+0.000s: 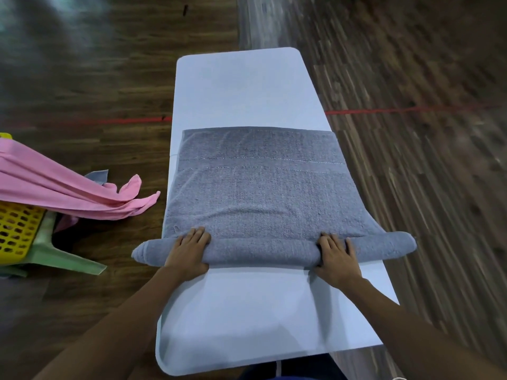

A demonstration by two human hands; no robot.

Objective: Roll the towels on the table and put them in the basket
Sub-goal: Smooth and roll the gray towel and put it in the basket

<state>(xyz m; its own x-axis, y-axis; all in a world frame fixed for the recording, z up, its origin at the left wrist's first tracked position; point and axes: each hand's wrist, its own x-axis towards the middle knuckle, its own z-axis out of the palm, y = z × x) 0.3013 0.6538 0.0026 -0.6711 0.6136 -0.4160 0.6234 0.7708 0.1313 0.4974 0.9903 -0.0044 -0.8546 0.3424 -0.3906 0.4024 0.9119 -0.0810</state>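
Towel partly rolled; left hand and right hand each grip the roll, fingers curled over it. Risk: ends beyond both hands unsupported; uneven pushing could skew them.

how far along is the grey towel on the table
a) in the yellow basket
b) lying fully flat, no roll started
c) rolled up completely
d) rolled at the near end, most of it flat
d: the left hand and right hand hold a roll at the near end of the grey towel, and the rest lies flat on the table.
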